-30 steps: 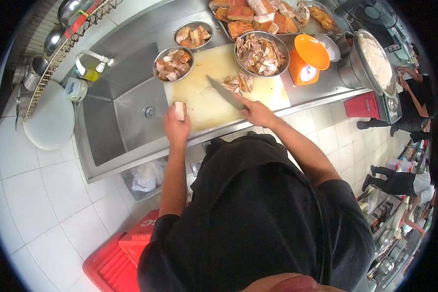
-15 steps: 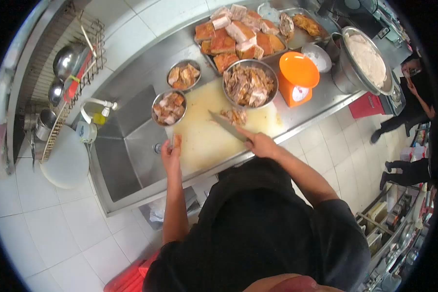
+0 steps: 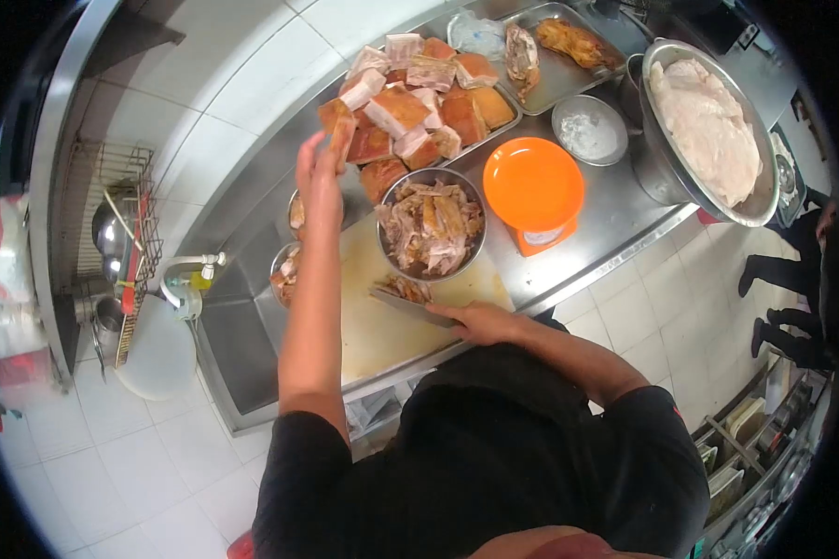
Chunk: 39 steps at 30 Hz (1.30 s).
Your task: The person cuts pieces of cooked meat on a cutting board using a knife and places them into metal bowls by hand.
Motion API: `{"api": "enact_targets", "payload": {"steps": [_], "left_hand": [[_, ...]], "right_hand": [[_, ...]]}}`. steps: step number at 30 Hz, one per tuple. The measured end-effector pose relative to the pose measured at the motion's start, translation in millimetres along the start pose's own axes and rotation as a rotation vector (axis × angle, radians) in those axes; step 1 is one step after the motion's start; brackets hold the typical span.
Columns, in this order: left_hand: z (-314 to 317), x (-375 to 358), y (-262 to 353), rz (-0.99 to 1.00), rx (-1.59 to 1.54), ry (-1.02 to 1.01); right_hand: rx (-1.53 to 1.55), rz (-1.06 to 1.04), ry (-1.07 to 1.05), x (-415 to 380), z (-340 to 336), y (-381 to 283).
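Observation:
My left hand is raised at the near left corner of the meat tray. Its fingers are closed on a strip of crisp-skinned roast pork. More thick roast pork slabs are heaped in the tray just beyond. My right hand grips a kitchen knife, its blade low over the yellowish cutting board. A small pile of chopped meat lies against the blade. Behind it a steel bowl is full of cut meat. My left forearm partly hides two smaller bowls of pork pieces.
An orange scale stands right of the meat bowl. Beyond it are a bowl of white powder, a large basin of pale meat and a tray with roasted meat. A sink with faucet lies left. People stand far right.
My left hand has moved from the board's left edge up to the meat tray, carrying the pork strip. The knife stays in my right hand by the chopped meat. The view has shifted.

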<state>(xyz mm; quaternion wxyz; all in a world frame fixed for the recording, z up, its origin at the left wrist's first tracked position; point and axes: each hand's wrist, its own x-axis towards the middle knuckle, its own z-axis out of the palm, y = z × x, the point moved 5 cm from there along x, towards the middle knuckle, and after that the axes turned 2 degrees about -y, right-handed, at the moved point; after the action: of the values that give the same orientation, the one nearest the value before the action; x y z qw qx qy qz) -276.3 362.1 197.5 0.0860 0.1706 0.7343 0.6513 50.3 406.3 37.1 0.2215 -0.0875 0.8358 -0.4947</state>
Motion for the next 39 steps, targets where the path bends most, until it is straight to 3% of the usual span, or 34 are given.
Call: {"api": "enact_targets", "payload": {"steps": [6,11,15,18,21,24,27,30,33,39], "left_hand": [[130,25,50,0.258,0.389,-0.098],[202,55,22,0.849,0.799,-0.145],[228,55,-22,0.851,1.216,-0.345],[220,48,-22,0.890,1.222,-0.403],[186,45,19,0.990,0.912,-0.311],[96,58,40,0.973,0.802,-0.088],[-28,68,33,0.743,0.798,0.105],[-155,77,-33,0.313,0.974,0.107],[-204,49,-68,0.020,1.071,-0.010],[-210,35,-156,0.060,1.122,-0.205]], "right_hand": [[0.053,0.010,-0.104,5,-7,9],[0.055,-0.041,-0.119,8,-14,10],[0.101,-0.014,-0.182,19,-13,12],[0.109,-0.020,-0.174,21,-13,11],[0.088,-0.052,-0.117,27,-1,17],[0.063,-0.079,-0.156,28,-6,3],[0.000,-0.081,-0.211,33,-5,-10],[-0.040,0.027,-0.260,39,-3,-13],[-0.012,0.077,-0.141,37,1,-10],[-0.047,0.169,0.034,31,12,-24]]}}
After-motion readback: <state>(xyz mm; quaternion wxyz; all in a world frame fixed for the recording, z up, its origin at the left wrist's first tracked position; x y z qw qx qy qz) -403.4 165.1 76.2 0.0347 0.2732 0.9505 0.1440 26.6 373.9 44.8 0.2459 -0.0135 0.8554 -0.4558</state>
